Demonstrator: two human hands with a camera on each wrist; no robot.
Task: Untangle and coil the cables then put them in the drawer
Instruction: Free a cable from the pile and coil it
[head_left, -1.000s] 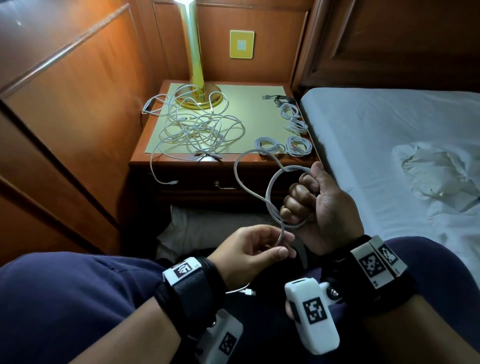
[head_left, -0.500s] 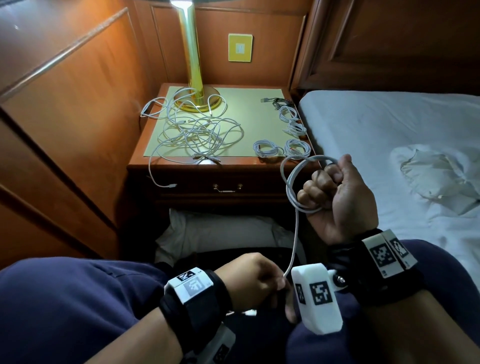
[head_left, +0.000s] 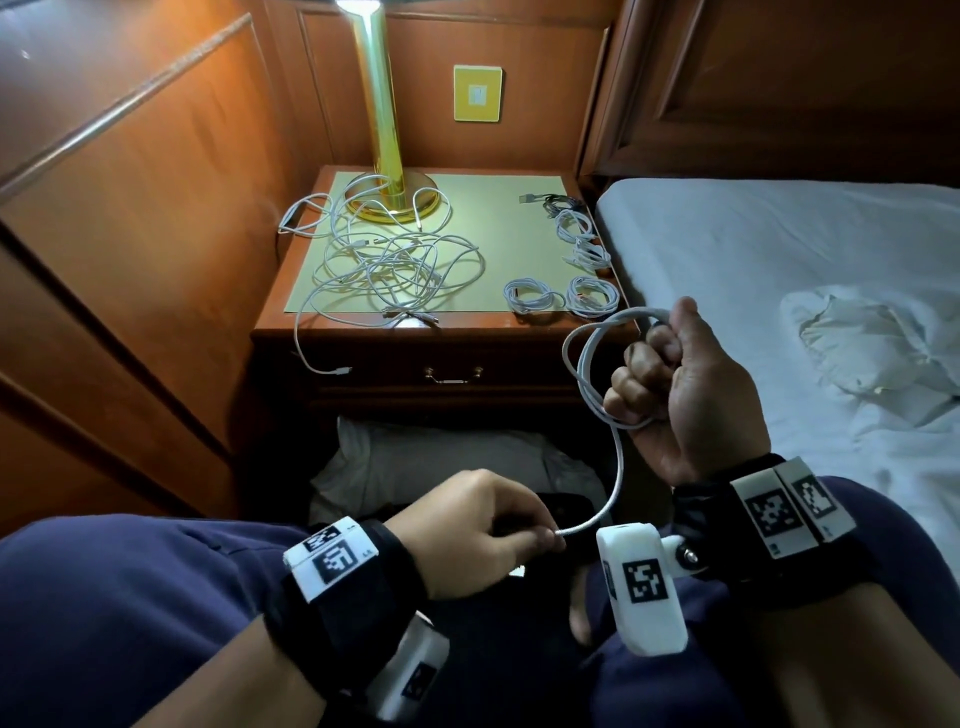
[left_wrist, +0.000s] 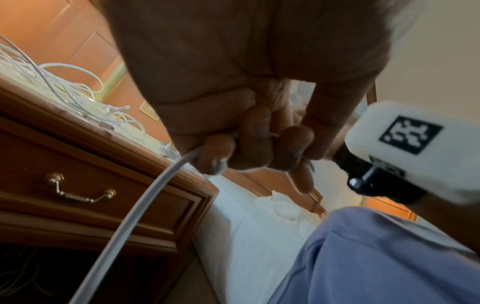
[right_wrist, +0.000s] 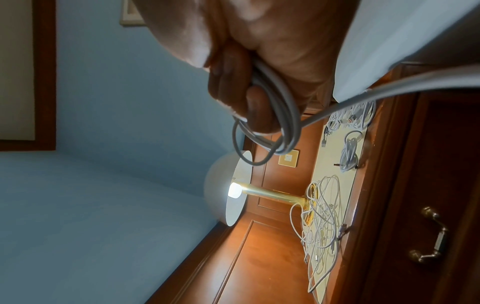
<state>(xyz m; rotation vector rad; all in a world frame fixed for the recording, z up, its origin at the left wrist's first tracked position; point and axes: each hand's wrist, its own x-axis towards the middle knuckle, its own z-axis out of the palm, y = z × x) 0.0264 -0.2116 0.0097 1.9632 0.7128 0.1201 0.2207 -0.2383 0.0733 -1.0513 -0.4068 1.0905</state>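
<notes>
Coiling one white cable (head_left: 597, 358), the right hand (head_left: 685, 395) has its fingers curled round a bundle of loops held up in front of the nightstand (head_left: 524, 322), while the left hand (head_left: 483, 530) pinches the free tail low over the lap, so the two hands are apart with a slack run of cable between them. To do this wrap well, I judge the left hand should feed the tail up with light, even tension and lay each turn beside the last, matching loop size, letting the cable twist freely so it does not kink, and the right should clamp the bundle only firmly enough to stop loops springing off. On the nightstand top, one loose tangle of white cables (head_left: 395, 270) spreads from the lamp base (head_left: 389, 200) toward the front edge, one plug end hanging over the front; how many cables it holds cannot be told. Along the right edge lie what look like four white coils (head_left: 535, 297), plus one dark bundle near the back right corner. One drawer (head_left: 452, 371) sits shut below the top.
</notes>
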